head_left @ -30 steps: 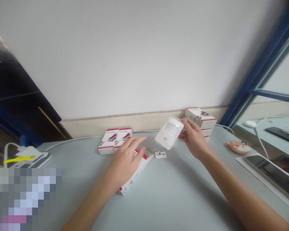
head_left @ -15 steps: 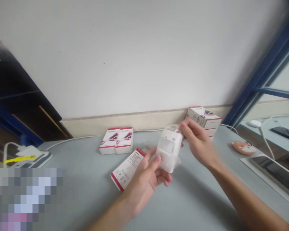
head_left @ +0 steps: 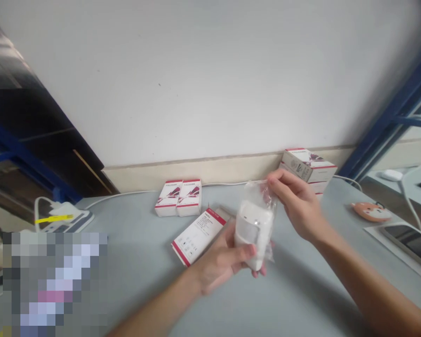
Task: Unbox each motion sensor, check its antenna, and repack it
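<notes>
A white PIR motion sensor (head_left: 252, 229) in a clear plastic bag (head_left: 263, 196) hangs upright between my hands. My right hand (head_left: 296, 206) pinches the bag's top end. My left hand (head_left: 221, 262) cups the sensor's lower part from below. Just behind my left hand, a white box with red trim (head_left: 199, 236) lies flat on the grey table (head_left: 136, 252). Two similar boxes (head_left: 177, 198) stand side by side against the wall, and more boxes (head_left: 308, 166) are stacked behind my right hand.
An orange fox-faced object (head_left: 371, 211) and a tablet on a white mat (head_left: 410, 243) lie to the right. A white cable runs along the wall. A white device with a yellow strap (head_left: 63, 217) sits at left; a pixelated patch covers the lower left.
My left hand has left the flat box and come under the bagged sensor, which now hangs lower and more upright. The small white part near the box is no longer visible.
</notes>
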`<state>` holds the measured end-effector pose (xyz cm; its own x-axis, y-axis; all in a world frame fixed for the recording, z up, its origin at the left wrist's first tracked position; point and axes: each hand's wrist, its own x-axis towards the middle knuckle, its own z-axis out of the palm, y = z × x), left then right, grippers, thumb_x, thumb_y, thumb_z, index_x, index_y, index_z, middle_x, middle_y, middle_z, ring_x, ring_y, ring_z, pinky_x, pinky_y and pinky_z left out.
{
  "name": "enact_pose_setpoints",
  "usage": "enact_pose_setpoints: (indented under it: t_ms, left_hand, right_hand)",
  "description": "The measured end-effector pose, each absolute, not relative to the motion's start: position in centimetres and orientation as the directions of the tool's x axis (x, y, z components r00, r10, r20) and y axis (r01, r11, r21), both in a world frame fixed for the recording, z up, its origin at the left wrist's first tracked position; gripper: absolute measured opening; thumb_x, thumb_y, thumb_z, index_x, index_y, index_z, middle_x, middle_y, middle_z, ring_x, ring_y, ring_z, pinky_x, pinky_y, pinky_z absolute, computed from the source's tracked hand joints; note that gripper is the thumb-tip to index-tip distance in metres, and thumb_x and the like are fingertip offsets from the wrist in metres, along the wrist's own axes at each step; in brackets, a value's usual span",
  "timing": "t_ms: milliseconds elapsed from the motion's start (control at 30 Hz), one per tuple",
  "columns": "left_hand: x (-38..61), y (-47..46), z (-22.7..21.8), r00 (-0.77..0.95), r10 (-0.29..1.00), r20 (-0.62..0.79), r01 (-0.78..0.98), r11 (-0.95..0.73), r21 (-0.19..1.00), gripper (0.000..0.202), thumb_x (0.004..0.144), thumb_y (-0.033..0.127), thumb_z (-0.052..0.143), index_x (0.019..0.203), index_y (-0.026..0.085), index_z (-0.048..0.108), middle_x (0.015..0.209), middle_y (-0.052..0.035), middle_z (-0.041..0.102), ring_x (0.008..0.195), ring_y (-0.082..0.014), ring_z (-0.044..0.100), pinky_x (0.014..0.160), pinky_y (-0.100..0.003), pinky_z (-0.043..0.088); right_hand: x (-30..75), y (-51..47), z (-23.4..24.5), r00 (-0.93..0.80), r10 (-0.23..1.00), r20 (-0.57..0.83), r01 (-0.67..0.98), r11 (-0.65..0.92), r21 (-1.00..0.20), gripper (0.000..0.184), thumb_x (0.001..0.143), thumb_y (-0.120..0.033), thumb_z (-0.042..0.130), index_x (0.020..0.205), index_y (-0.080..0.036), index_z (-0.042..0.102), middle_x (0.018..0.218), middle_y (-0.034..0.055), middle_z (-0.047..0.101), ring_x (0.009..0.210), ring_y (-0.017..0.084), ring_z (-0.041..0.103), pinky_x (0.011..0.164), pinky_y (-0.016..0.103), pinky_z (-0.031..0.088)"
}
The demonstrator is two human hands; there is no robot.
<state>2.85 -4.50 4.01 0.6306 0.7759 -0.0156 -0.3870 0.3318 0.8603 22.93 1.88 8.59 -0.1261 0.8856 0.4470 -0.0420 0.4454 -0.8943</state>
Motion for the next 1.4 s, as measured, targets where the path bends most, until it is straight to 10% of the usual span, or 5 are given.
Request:
enact_pose_setpoints:
  t_ms: [400, 700, 967, 1200, 1400]
  left_hand:
    - [2.7, -4.5, 4.8, 0.535, 0.828, -0.167, -0.223, 0.329, 0.918, 0.047, 0.090, 0.040, 0.081, 0.125, 0.018, 0.059, 0.108, -0.0107, 0.072, 0.071, -0.0189, 0.072, 0.063, -0.030, 0.050]
    - [3.3, -5.0, 4.0, 0.354, 0.931, -0.088, -0.392, 0.233, 0.890, 0.035, 0.097, 0.048, 0.068, 0.106, 0.014, 0.068, 0.094, -0.0104, 0.074, 0.081, -0.0235, 0.070, 0.084, -0.038, 0.052]
    - [3.7, -4.9, 4.5, 0.374, 0.905, -0.200, -0.516, 0.383, 0.766, 0.055, 0.107, 0.057, 0.043, 0.134, 0.014, 0.065, 0.117, -0.0181, 0.076, 0.086, -0.0256, 0.071, 0.081, -0.038, 0.050]
    - [3.8, -4.6, 5.0, 0.379, 0.905, -0.190, -0.562, 0.389, 0.730, 0.048, 0.107, 0.052, 0.048, 0.134, 0.017, 0.067, 0.110, -0.0152, 0.075, 0.085, -0.0228, 0.069, 0.081, -0.036, 0.051]
    - [4.2, -5.1, 5.0, 0.430, 0.877, -0.214, -0.536, 0.438, 0.721, 0.054, 0.109, 0.051, 0.038, 0.128, 0.010, 0.069, 0.103, -0.0173, 0.073, 0.079, -0.0246, 0.069, 0.074, -0.038, 0.054]
  right_hand:
    - [26.7, 6.1, 8.6, 0.433, 0.793, 0.427, -0.140, 0.528, -0.838, 0.024, 0.097, -0.045, 0.060, 0.085, -0.026, 0.051, 0.074, -0.0033, 0.058, 0.052, 0.011, 0.048, 0.050, 0.028, 0.039]
    - [24.8, 7.9, 1.9, 0.267, 0.946, 0.182, 0.198, 0.131, -0.971, 0.010, 0.087, -0.033, 0.058, 0.093, -0.025, 0.057, 0.072, 0.0012, 0.065, 0.065, 0.023, 0.063, 0.068, 0.040, 0.056]
    - [23.1, 4.1, 4.7, 0.041, 0.887, 0.461, 0.528, 0.372, -0.763, 0.019, 0.095, -0.034, 0.057, 0.104, -0.024, 0.070, 0.108, 0.0100, 0.069, 0.102, 0.029, 0.062, 0.096, 0.043, 0.045]
    - [20.8, 1.0, 6.6, -0.391, 0.920, 0.021, 0.064, 0.050, -0.997, 0.043, 0.104, -0.054, 0.049, 0.088, -0.022, 0.073, 0.062, -0.0029, 0.057, 0.050, 0.014, 0.045, 0.062, 0.033, 0.038]
    - [21.3, 2.3, 5.5, -0.156, 0.988, -0.014, -0.109, -0.031, -0.994, 0.040, 0.094, -0.060, 0.069, 0.099, -0.023, 0.082, 0.066, -0.0029, 0.052, 0.060, 0.013, 0.043, 0.062, 0.030, 0.037]
